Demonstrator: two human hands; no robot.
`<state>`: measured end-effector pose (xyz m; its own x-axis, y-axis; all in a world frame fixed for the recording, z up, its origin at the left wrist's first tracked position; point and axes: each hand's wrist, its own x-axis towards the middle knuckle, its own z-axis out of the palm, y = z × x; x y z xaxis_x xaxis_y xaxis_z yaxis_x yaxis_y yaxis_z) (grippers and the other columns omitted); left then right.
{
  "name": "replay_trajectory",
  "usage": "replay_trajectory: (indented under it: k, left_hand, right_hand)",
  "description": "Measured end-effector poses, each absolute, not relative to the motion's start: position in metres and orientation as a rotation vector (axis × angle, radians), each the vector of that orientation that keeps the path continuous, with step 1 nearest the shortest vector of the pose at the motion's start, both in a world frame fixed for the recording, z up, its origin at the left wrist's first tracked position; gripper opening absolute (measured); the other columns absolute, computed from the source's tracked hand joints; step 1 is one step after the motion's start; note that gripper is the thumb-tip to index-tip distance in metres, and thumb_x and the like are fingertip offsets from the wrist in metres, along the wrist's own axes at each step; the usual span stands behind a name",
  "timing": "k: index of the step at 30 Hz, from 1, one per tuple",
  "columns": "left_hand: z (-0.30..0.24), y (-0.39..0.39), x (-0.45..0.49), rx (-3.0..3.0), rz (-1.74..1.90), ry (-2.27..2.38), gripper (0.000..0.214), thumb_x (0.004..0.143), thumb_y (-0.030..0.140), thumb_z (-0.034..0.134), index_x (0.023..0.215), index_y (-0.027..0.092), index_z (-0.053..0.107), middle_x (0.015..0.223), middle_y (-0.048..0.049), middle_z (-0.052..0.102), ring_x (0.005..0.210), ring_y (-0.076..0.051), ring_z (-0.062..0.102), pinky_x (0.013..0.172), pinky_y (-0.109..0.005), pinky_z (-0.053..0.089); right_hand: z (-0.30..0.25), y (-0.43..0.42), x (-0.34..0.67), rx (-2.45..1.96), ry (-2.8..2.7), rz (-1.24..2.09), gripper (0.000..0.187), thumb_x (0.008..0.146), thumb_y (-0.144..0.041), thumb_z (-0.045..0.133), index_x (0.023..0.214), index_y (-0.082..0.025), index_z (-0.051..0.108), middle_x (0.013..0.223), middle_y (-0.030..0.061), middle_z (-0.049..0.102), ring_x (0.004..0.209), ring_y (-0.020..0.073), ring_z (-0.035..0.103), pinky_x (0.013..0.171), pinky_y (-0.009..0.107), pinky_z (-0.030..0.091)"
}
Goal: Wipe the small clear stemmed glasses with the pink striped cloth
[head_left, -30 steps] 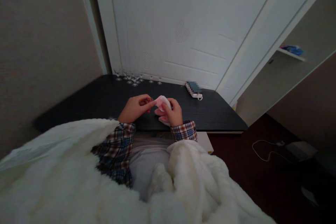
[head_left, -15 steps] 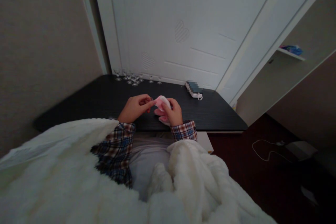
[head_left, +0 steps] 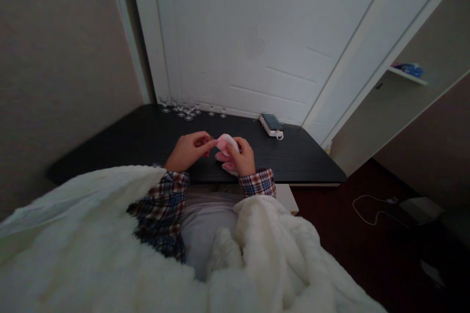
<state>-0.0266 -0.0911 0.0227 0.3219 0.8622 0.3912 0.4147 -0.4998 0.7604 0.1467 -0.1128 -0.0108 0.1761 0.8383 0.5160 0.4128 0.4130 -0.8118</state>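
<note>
My right hand (head_left: 245, 157) is closed round a soft pink and white cloth piece (head_left: 222, 143), with pink flaps (head_left: 228, 165) hanging below the fingers. What the whole piece is, I cannot tell. From the left, my left hand (head_left: 191, 150) reaches across with thumb and finger pinched at the piece's pink tip. A tiny dark detail shows by its curled fingers, too small to name. Both hands are just above the near part of the black tabletop (head_left: 125, 142).
Several small clear suction cups (head_left: 188, 113) stand along the tabletop's back edge. A white-edged device (head_left: 271, 125), partly pixelated, lies at the back right. Behind rises a white panel (head_left: 220, 34). A fluffy white blanket (head_left: 110, 244) covers my lap; a cable (head_left: 367, 196) lies at right.
Almost nothing differs. Both hands and the pink and white cloth piece keep their places, with at most a slight shift at the left fingertips.
</note>
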Motion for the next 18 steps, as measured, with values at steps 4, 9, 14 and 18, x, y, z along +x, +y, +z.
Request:
replay_trajectory:
  k: [4, 9, 14, 18]
  left_hand:
    - [0.0241, -0.0925, -0.0265, 2.04, 1.114, 1.145, 0.029, 0.078, 0.048, 0.056, 0.072, 0.019, 0.057, 0.056, 0.0017, 0.06, 0.055, -0.014, 0.058, 0.055, -0.024, 0.042]
    - [0.0259, -0.0936, -0.0289, 1.959, 1.235, 1.157, 0.021, 0.079, 0.039, 0.055, 0.071, 0.02, 0.056, 0.055, 0.0031, 0.057, 0.053, -0.013, 0.056, 0.053, -0.023, 0.042]
    - [0.0253, -0.0925, -0.0291, 1.916, 1.267, 1.137, 0.021, 0.079, 0.04, 0.055, 0.071, 0.02, 0.055, 0.055, 0.0033, 0.056, 0.051, -0.012, 0.054, 0.052, -0.023, 0.042]
    - [0.026, -0.0937, -0.0264, 1.929, 1.223, 1.111, 0.023, 0.078, 0.043, 0.058, 0.074, 0.02, 0.057, 0.055, 0.0029, 0.056, 0.051, -0.012, 0.054, 0.05, -0.022, 0.041]
  right_hand:
    - [-0.009, -0.1135, 0.1466, -1.178, -1.443, 0.441, 0.013, 0.08, -0.031, 0.056, 0.089, -0.023, 0.062, 0.085, -0.0005, 0.063, 0.08, 0.0149, 0.056, 0.073, 0.027, 0.046]
    - [-0.0068, -0.1152, 0.1469, -1.195, -1.38, 0.44, 0.013, 0.081, -0.032, 0.054, 0.087, -0.022, 0.061, 0.082, -0.0011, 0.062, 0.077, 0.0138, 0.055, 0.071, 0.027, 0.045]
    - [-0.0075, -0.1153, 0.1469, -1.178, -1.327, 0.437, 0.012, 0.082, -0.03, 0.053, 0.085, -0.021, 0.061, 0.08, -0.0015, 0.061, 0.076, 0.0135, 0.055, 0.073, 0.027, 0.045]
    - [-0.0082, -0.1138, 0.1467, -1.173, -1.335, 0.449, 0.011, 0.081, -0.029, 0.054, 0.083, -0.021, 0.061, 0.08, -0.0016, 0.06, 0.075, 0.0132, 0.054, 0.071, 0.026, 0.044]
